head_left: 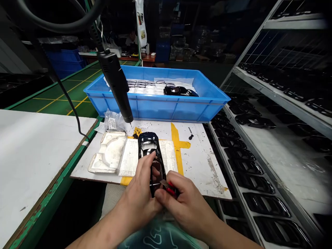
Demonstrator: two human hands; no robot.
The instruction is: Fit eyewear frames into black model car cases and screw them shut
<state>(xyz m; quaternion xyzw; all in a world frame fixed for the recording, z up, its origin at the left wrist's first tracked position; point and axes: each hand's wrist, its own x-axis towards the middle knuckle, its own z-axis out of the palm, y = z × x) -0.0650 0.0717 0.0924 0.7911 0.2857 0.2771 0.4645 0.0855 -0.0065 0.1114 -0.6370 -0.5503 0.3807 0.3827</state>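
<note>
Two hands: left [138,199] around car shell [149,147], right [185,204] around red tool [170,188]; crate [155,102] of windows [141,84]

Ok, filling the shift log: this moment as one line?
left hand: grips black car shell; right hand: pinches red tool at shell's near end; screwdriver: hangs unheld
</note>
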